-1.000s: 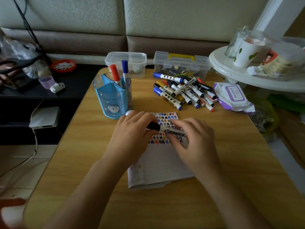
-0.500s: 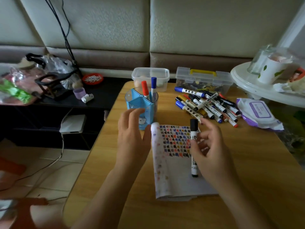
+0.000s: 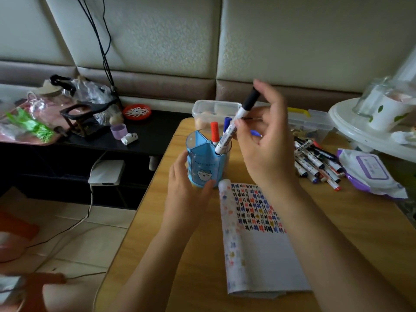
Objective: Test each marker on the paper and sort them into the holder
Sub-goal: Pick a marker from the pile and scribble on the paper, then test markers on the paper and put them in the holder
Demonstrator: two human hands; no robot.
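Paper (image 3: pixel 258 255) w/ coloured test marks is laid on the surface (image 3: pixel 360 233), just right of and nearer than the holder (image 3: pixel 206 163). The holder's lower wall is gripped by the left hand (image 3: pixel 186 192). Above the holder a black-capped marker (image 3: pixel 236 122) is pinched by the right hand (image 3: pixel 267 145), tilted, cap up, lower end at the rim. A red marker (image 3: pixel 215 134) & a blue marker (image 3: pixel 227 123) are stood inside. A marker pile (image 3: pixel 315 163) is seen to the holder's right.

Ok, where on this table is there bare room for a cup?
Bare tabletop lies right of the paper, in front of the marker pile and wipes pack, and in a narrower strip left of the paper, crossed by the forearm. Crowded at the far end: left hand gripping the holder, right hand holding a marker over it, plastic boxes behind.
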